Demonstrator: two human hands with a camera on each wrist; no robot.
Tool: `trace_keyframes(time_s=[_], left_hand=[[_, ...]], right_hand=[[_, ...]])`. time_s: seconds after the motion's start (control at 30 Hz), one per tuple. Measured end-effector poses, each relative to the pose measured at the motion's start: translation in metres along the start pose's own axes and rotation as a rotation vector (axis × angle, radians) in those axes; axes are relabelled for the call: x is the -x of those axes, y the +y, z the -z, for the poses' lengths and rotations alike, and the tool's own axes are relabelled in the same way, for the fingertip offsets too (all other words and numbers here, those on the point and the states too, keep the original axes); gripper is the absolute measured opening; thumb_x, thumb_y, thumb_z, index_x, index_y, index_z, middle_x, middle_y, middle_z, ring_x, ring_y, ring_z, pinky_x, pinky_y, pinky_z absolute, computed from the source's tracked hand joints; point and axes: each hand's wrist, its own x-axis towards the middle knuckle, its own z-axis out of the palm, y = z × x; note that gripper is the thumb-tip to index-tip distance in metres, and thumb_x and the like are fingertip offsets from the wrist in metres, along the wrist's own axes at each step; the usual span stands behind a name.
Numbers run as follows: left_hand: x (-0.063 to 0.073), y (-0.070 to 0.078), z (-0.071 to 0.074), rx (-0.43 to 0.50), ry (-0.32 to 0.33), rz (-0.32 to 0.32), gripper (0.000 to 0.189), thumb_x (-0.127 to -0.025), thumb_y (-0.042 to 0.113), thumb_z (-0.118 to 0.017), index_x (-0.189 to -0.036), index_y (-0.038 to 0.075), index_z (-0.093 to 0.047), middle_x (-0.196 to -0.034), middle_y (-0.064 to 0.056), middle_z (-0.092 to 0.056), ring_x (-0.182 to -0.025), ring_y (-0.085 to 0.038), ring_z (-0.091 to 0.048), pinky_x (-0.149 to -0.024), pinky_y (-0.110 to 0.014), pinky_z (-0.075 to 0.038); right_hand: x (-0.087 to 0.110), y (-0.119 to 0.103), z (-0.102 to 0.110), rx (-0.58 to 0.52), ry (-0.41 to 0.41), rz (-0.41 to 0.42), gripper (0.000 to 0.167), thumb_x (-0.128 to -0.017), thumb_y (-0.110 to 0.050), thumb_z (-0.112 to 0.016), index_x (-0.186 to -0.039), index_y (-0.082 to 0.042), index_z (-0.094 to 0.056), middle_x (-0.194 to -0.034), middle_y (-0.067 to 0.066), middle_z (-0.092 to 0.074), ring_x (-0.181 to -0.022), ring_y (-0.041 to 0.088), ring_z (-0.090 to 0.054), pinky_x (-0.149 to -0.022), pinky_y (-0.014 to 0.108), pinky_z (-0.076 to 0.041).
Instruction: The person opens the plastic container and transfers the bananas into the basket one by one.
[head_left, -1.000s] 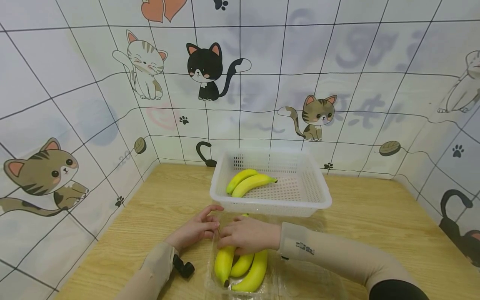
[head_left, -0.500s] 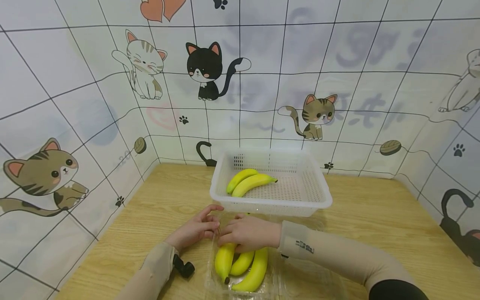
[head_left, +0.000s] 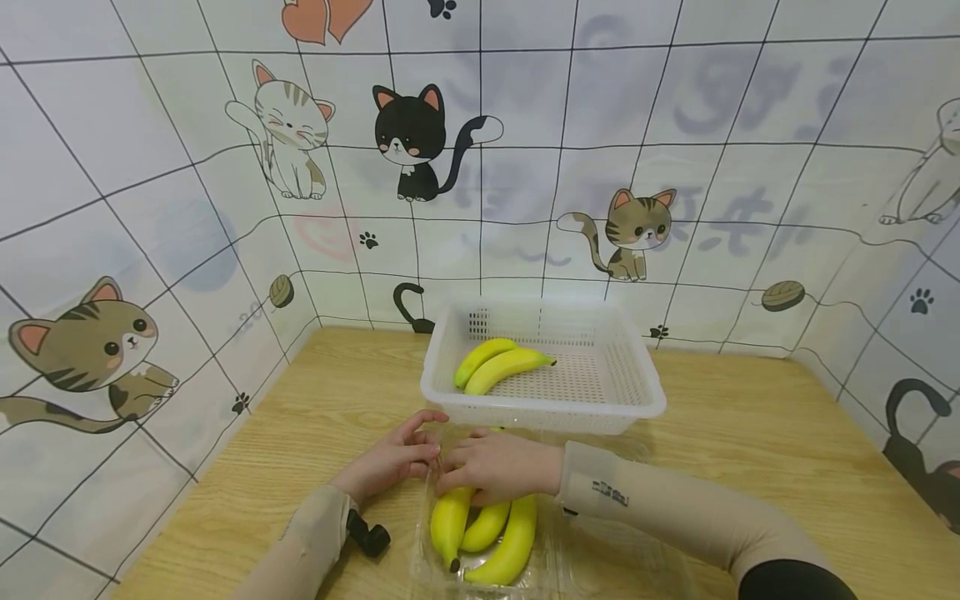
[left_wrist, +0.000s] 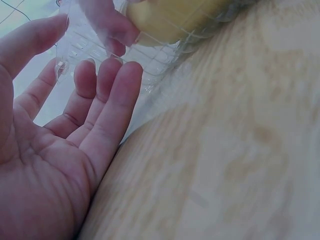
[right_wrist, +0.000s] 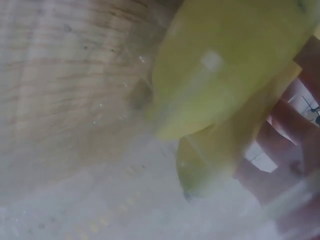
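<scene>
Several bananas lie in a clear plastic clamshell box (head_left: 551,557) at the front of the table in the head view. My right hand (head_left: 501,468) reaches into the box, its fingers curled over the upper end of the left banana (head_left: 448,527); they hide part of the fruit. Beside it lie a middle banana (head_left: 485,527) and a right banana (head_left: 516,546). In the right wrist view, fingers curve along a blurred banana (right_wrist: 225,65). At the box's left wall, my left hand (head_left: 390,458) touches the plastic with loosely bent fingers. The left wrist view shows its palm (left_wrist: 47,185).
A white perforated basket (head_left: 540,407) stands behind the box against the cat-patterned wall (head_left: 517,100); two bananas (head_left: 510,368) lie at its left side. The box's transparent lid (head_left: 615,558) is folded out to the right, under my right forearm. Wooden table (head_left: 750,433) surrounds them.
Almost nothing differs. The bananas under my right hand have shifted very slightly; both hands keep their places, and the basket has not moved.
</scene>
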Motion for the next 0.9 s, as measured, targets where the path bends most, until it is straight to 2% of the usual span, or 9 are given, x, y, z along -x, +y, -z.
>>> trace_keyframes(time_s=[0.27, 0.57, 0.9], left_hand=[[-0.0005, -0.0013, 0.0009, 0.003, 0.008, -0.003, 0.053, -0.099, 0.013, -0.056, -0.145, 0.013, -0.030, -0.102, -0.010, -0.052, -0.090, -0.017, -0.057, -0.081, -0.033, -0.050], [0.0000, -0.0004, -0.0007, 0.005, 0.008, 0.004, 0.053, -0.099, 0.012, -0.056, -0.145, 0.013, -0.030, -0.102, -0.010, -0.053, -0.087, -0.017, -0.058, -0.077, -0.031, -0.050], [-0.0004, 0.0008, -0.0006, 0.004, 0.005, -0.002, 0.054, -0.099, 0.014, -0.057, -0.145, 0.014, -0.030, -0.102, -0.010, -0.053, -0.087, -0.017, -0.058, -0.078, -0.032, -0.050]], right_hand=[[-0.0007, 0.0005, 0.0006, -0.032, -0.020, -0.020, 0.044, -0.081, -0.022, -0.077, -0.122, -0.030, -0.064, -0.115, -0.009, -0.060, -0.102, 0.007, -0.055, -0.088, 0.034, -0.045], [-0.0026, 0.0028, 0.0056, -0.143, -0.124, -0.095, 0.045, -0.082, -0.019, -0.076, -0.125, -0.029, -0.064, -0.114, -0.012, -0.064, -0.103, 0.002, -0.056, -0.092, 0.039, -0.045], [-0.0015, 0.0043, 0.0051, -0.129, -0.094, -0.063, 0.049, -0.081, -0.017, -0.076, -0.126, -0.030, -0.063, -0.120, -0.012, -0.061, -0.108, 0.002, -0.053, -0.089, 0.036, -0.046]])
